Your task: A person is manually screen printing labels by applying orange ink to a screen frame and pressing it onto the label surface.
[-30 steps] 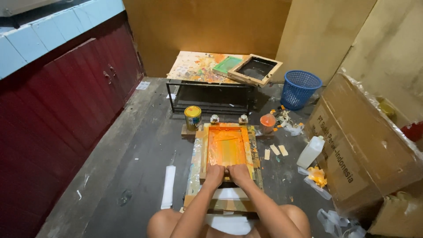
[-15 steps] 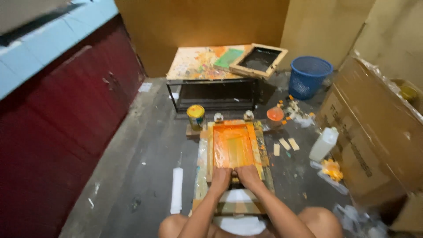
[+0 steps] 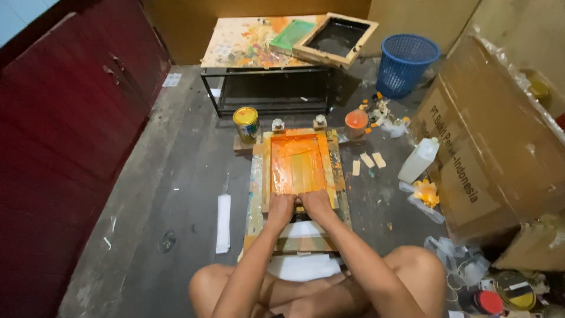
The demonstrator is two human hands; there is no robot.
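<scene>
On the grey floor [image 3: 176, 176], directly ahead of the seated person's knees, lies one wooden screen frame [image 3: 297, 168] coated in orange ink, resting on a paint-smeared board [image 3: 256, 200]. Both hands sit side by side at the near edge of that frame: the left hand [image 3: 281, 207] and the right hand [image 3: 316, 203] touch each other and press down on something at the frame's near end. Their fingers curl over it, narrow and closed, but what they hold is hidden beneath them, so I cannot tell its kind.

Just beyond the far end of the frame stand one yellow tin [image 3: 246, 122] to the left, two small grey clamps [image 3: 278, 124] in the middle, and one orange-lidded pot [image 3: 356, 122] to the right. Three pale wooden slips [image 3: 367, 160] lie on the floor right of the frame, with one white plastic bottle [image 3: 418, 159] near them. One folded white strip [image 3: 223, 222] lies left of the board.

Farther off stands one low bench [image 3: 247, 44] splashed with colours, carrying one green pad [image 3: 292, 35] and a second, dark screen frame [image 3: 336, 38]. One blue basket [image 3: 403, 63] stands right of it, and one large cardboard box [image 3: 500, 141] fills the right side.
</scene>
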